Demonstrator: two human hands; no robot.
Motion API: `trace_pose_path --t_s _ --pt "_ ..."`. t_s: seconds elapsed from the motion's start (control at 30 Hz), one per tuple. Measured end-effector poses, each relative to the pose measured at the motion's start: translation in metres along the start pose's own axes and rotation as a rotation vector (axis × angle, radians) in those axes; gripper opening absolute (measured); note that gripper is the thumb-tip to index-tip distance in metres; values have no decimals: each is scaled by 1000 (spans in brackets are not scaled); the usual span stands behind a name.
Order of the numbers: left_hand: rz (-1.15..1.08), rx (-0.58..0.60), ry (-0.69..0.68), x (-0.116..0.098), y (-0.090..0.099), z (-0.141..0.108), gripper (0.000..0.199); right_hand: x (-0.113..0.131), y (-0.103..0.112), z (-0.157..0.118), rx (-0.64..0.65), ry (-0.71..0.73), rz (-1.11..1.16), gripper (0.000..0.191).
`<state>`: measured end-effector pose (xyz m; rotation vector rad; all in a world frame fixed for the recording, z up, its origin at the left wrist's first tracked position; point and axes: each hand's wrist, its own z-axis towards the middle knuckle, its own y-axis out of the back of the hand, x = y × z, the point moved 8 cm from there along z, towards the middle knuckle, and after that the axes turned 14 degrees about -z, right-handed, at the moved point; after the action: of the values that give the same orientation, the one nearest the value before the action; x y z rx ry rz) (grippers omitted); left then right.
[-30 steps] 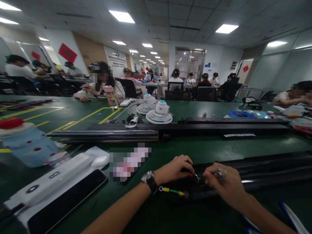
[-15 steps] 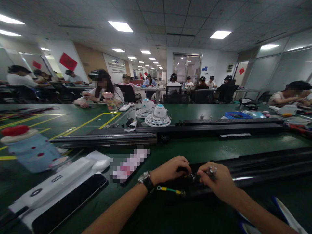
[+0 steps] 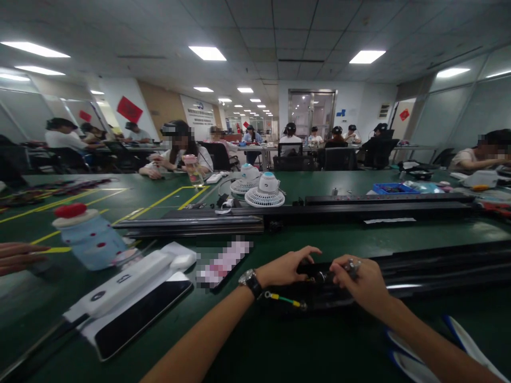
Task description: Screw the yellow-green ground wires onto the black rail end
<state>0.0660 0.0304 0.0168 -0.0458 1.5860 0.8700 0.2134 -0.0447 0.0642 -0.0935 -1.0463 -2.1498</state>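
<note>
My left hand (image 3: pixel 285 268), with a wristwatch (image 3: pixel 250 282) on the wrist, is at the near end of a long black bar (image 3: pixel 339 298). Its thumb and raised index finger are apart. My right hand (image 3: pixel 363 282) is closed, fingertips pinched, around a small shiny silver metal piece (image 3: pixel 353 267) whose kind I cannot make out. Between the hands, a small round metal fitting (image 3: pixel 320 276) shows at the bar's end. A short green wire (image 3: pixel 285 300) with yellow sleeves and a ring terminal sticks out below my left hand.
Left of my arms lie a phone (image 3: pixel 143 319), a white power strip (image 3: pixel 120 284), a pink-patterned phone (image 3: pixel 227 263) and a blue bottle (image 3: pixel 90 239). Another person's hand (image 3: pixel 19 258) enters at far left. More black bars (image 3: pixel 359 211) and white fans (image 3: pixel 265 191) stand beyond. Blue-edged white slippers (image 3: pixel 415 361) show lower right.
My left index finger has lifted and spread away from the thumb. My right hand stays closed at the bar's end. Another person's hand has come in at far left; the view has shifted.
</note>
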Motion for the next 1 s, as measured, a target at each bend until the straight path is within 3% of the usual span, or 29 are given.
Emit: trace_pose_path --t_s 0.1,0.2,0.3,0.43,0.6,0.8,1.0 --pt "-50 22 11 1 3 -2 69 -8 -2 -3 22 -155 86 20" --pt "-16 -7 24 1 4 1 61 1 -11 -7 104 -206 153 20" --pt "99 -17 -27 -2 0 6 49 20 -20 -10 193 -124 118 19" --pt "172 -33 -90 -3 -4 9 39 36 -24 -11 204 -6 30 21" --pt "185 -55 -131 0 -5 6 38 44 -28 -11 183 58 -30 25" --pt "177 -72 -144 1 -5 6 36 52 -35 -16 244 148 -53 19" --pt "164 -58 -127 1 -4 1 38 44 -29 -13 289 225 -124 15"
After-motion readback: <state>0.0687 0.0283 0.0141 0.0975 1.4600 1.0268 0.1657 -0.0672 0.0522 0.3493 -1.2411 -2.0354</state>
